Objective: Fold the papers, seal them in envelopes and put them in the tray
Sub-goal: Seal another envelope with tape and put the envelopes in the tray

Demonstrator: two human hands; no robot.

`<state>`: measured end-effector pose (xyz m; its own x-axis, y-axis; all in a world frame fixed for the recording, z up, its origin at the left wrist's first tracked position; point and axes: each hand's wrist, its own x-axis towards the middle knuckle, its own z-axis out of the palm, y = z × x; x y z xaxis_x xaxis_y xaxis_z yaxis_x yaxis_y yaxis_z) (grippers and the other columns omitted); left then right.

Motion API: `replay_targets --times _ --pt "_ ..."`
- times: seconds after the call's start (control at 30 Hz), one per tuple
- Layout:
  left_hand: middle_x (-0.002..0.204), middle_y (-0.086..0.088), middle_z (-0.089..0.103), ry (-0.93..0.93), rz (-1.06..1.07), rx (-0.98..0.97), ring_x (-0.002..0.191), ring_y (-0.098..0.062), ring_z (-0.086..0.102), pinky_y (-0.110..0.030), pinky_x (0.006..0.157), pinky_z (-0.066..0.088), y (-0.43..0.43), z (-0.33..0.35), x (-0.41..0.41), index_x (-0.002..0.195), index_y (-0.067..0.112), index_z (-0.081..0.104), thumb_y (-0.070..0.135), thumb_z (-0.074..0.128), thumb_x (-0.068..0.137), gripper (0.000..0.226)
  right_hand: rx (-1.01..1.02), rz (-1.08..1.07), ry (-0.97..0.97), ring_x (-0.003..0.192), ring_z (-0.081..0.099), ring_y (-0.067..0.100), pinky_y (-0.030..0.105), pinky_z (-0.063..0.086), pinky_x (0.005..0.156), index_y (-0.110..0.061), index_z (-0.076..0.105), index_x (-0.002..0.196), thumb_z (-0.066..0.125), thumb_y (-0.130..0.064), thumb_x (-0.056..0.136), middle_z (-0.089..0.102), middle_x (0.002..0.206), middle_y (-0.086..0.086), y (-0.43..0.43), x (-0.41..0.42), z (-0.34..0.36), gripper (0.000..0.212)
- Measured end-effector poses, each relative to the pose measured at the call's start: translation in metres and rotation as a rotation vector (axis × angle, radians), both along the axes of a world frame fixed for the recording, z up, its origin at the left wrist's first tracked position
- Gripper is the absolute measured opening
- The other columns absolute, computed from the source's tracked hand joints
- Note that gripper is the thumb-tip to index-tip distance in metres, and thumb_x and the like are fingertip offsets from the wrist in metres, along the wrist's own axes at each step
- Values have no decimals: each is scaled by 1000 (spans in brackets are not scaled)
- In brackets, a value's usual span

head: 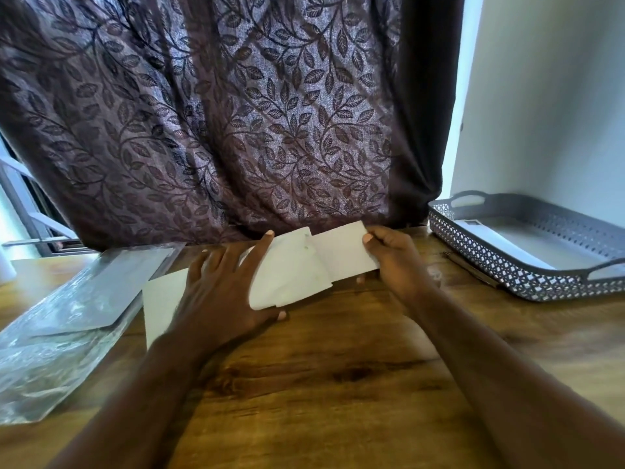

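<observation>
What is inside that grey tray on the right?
The grey tray holds at least one flat white envelope lying on its floor. Whether more lie beneath it cannot be seen; the near wall hides part of the floor.

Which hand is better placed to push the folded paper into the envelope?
Probably the right hand: it pinches the folded paper at its outer end, and the left hand holds the envelope with its mouth facing it.
</observation>
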<state>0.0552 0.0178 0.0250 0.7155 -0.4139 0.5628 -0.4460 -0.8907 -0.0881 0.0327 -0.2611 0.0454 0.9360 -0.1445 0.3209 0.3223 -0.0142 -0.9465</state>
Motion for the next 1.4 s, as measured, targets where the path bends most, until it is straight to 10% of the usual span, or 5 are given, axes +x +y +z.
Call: replay_targets --times 0.33,0.8,1.03,1.4 --pt "148 1 39 -33 -52 -21 132 -27 39 -56 111 30 -16 -2 -7 159 31 16 89 53 66 116 -206 -69 -29 44 58 2 14 39 38 -8 73 96 75 -9 89 76 77 7 19 -2 -5 7" --pt "149 3 35 62 -113 14 137 -25 35 -56 114 30 -26 -1 -13 156 34 17 76 63 63 112 -443 396 140 33 48 12 19 36 34 -27 79 105 53 5 96 80 89 3 5 -5 -3 42" --pt "151 2 34 67 -95 29 138 -26 34 -55 114 29 -26 -1 -14 157 33 16 77 63 63 113 -261 -29 -67 37 50 9 21 40 36 -16 74 89 79 -14 85 76 78 -2 -6 0 1 6" --pt "149 -3 40 -4 -183 119 136 -28 38 -55 115 26 -40 -3 -22 160 34 9 86 54 67 116 -787 -284 -85 63 54 7 29 43 57 -19 66 86 72 -10 82 62 69 -9 3 9 -10 12"
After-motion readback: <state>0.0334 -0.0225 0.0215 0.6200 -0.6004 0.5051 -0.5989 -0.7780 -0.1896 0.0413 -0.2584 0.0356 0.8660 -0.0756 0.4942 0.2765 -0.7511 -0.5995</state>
